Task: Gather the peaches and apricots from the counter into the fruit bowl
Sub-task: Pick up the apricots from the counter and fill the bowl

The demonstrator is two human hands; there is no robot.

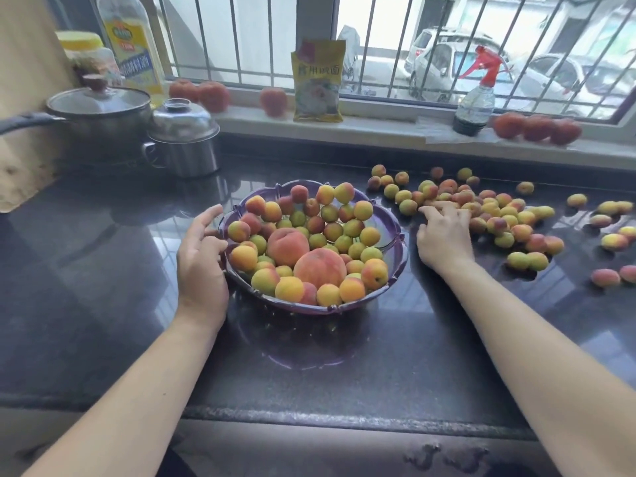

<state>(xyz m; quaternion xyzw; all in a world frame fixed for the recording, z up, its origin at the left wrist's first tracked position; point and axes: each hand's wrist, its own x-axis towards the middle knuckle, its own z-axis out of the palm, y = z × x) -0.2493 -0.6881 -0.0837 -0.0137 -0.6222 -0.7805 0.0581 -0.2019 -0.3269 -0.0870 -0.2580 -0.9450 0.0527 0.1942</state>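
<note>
Peaches (304, 258) in bowl (395, 244): two, among many apricots (344, 222).

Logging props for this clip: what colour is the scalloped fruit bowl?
Purple, a glossy scalloped fruit bowl, clearest in the head view, the only one here.

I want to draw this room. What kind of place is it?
Most likely a home kitchen. A lidded saucepan and a steel pot stand on a dark stone counter, and a cooking oil bottle stands behind them, by a barred window.
</note>
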